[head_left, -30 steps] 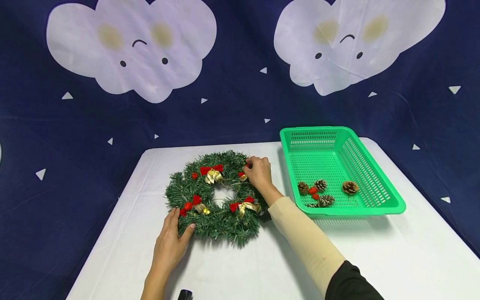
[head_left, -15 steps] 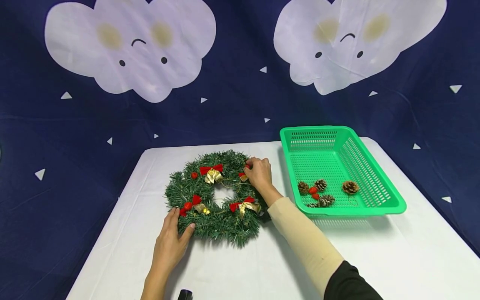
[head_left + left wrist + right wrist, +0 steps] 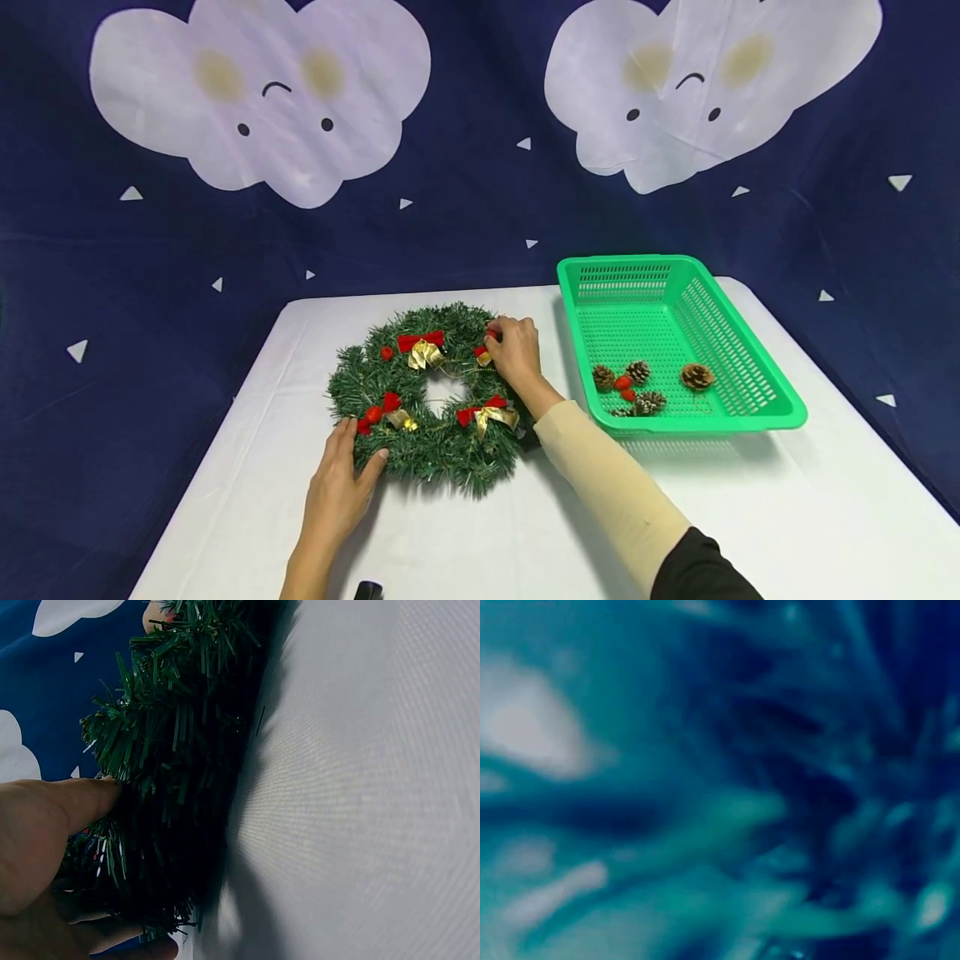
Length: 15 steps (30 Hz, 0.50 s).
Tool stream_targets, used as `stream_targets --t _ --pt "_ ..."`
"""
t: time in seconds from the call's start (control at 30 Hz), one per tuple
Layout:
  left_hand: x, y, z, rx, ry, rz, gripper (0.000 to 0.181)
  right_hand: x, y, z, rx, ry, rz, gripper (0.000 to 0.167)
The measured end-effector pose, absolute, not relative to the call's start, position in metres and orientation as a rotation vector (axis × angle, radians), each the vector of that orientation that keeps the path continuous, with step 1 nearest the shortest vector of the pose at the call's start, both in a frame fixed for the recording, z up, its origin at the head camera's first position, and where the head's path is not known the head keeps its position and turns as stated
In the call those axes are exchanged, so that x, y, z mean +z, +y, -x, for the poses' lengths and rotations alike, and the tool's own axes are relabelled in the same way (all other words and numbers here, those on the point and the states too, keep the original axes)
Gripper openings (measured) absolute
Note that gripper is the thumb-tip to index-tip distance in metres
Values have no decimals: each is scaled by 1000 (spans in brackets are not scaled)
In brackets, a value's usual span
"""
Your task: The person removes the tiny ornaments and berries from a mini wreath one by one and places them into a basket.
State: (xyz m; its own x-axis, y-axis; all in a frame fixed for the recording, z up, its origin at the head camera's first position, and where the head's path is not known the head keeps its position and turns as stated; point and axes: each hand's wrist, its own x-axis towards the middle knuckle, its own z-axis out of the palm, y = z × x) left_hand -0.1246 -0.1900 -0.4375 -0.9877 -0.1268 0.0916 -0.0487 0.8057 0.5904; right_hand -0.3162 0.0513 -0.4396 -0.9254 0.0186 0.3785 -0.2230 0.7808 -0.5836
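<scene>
A green tinsel wreath [image 3: 420, 450] lies on the table, set with several red-and-gold bows [image 3: 424, 350] and small red berries [image 3: 373, 414]. At its near-left edge my left hand [image 3: 335, 487] holds the rim, thumb on the near side and fingers on the left. The left wrist view has the thumb [image 3: 79, 802] against the wreath's dark green strands [image 3: 172, 735]. My right hand [image 3: 517, 354] pinches a small red ornament [image 3: 491, 334] at the wreath's upper right, largely hidden by the fingertips. The right wrist view is blurred strands only.
Right of the wreath stands a green perforated basket [image 3: 750, 350]. Several pine cones [image 3: 697, 377] and red berries [image 3: 623, 382] lie in its near part. A black object [image 3: 368, 591] pokes in at the near table edge. A dark blue cloud-printed cloth [image 3: 480, 225] hangs behind the white table [image 3: 465, 550].
The head view has shifted very slightly. Both hands keep their places on the wreath, and the right fingers stay at the red ornament.
</scene>
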Motion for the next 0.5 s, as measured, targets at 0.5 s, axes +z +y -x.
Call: stream_targets --t 0.5 --pt "-440 -192 126 -913 -2841 -102 72 -413 47 294 1136 -2469 -226 23"
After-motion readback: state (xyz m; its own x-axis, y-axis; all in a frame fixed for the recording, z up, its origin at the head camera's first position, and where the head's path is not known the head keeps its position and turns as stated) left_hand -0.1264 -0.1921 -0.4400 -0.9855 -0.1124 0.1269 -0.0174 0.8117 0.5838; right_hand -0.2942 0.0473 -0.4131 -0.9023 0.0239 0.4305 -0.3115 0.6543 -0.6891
